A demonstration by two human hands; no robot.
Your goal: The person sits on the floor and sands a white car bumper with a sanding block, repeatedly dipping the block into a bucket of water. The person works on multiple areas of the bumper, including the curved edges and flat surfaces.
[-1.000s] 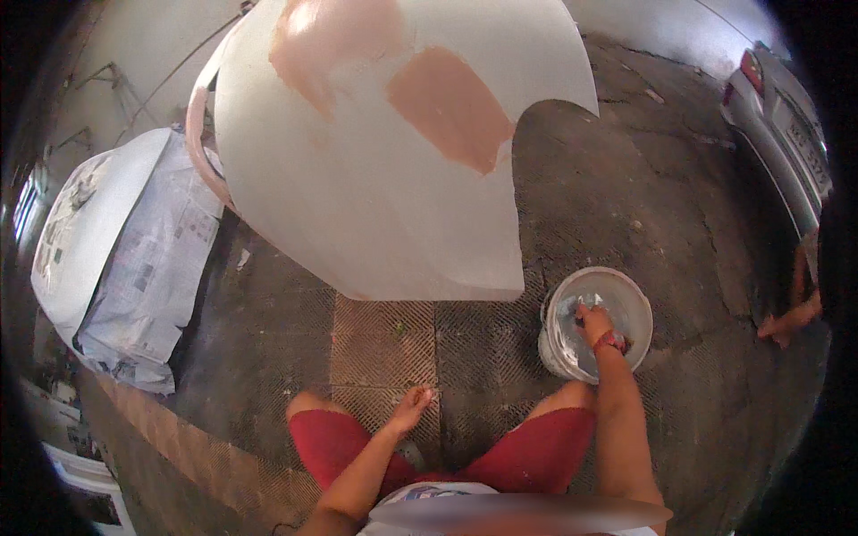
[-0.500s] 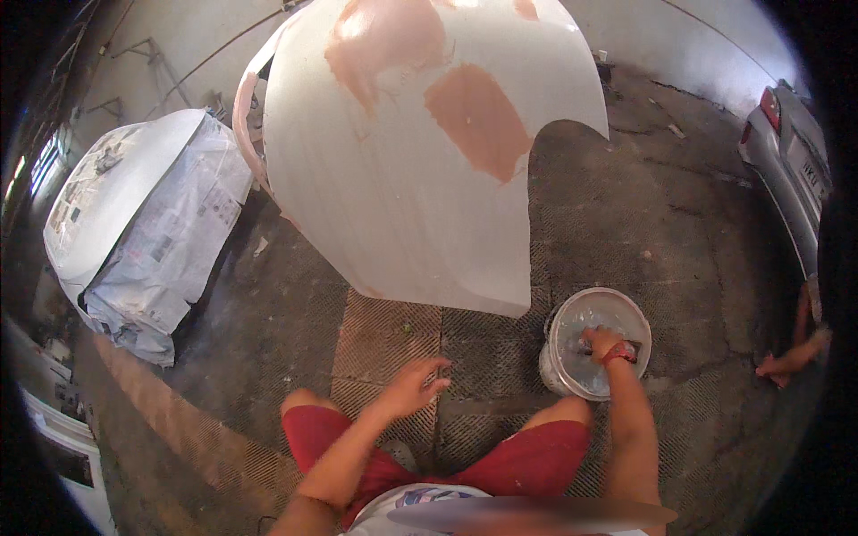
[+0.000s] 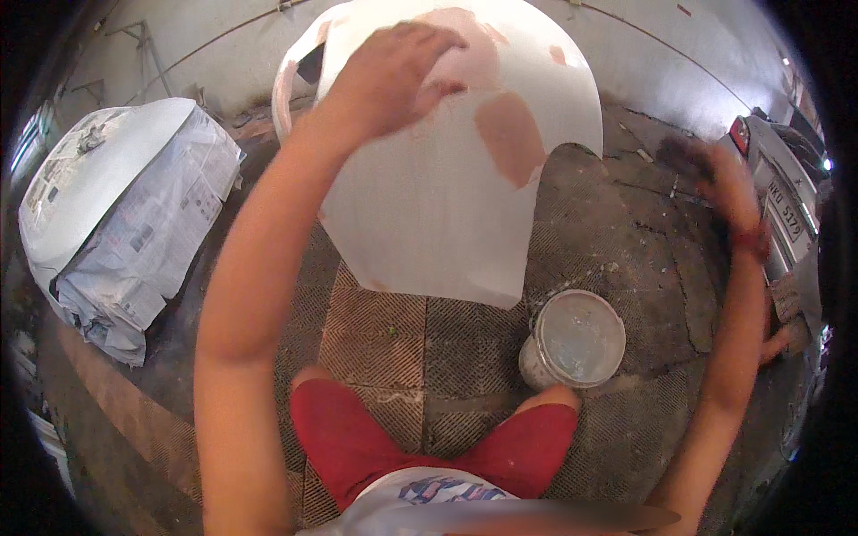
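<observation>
A large white car body panel [image 3: 420, 214] stands before me, with reddish-brown filler patches [image 3: 508, 138] on its upper part. My left hand [image 3: 402, 76] is raised over the panel's upper left, fingers apart and nothing in them; whether it touches the surface I cannot tell. Out to the right, clear of the panel, my right hand [image 3: 728, 188] is smeared by motion. It grips a small dark object [image 3: 684, 159], too blurred to name. Below and right of the panel, near my right knee, a round bucket [image 3: 536, 357] holds cloudy water [image 3: 581, 335].
To the left is another white car part [image 3: 116, 161], partly covered with masking newspaper [image 3: 152, 250]. A silver car's rear [image 3: 778, 179] stands at the right, with another person's arm [image 3: 776, 344] below it. Ribbed tiles [image 3: 375, 348] cover part of the floor.
My right hand has left the bucket and swung up and right with the dark object. My left hand has risen from near my lap to the panel's upper part.
</observation>
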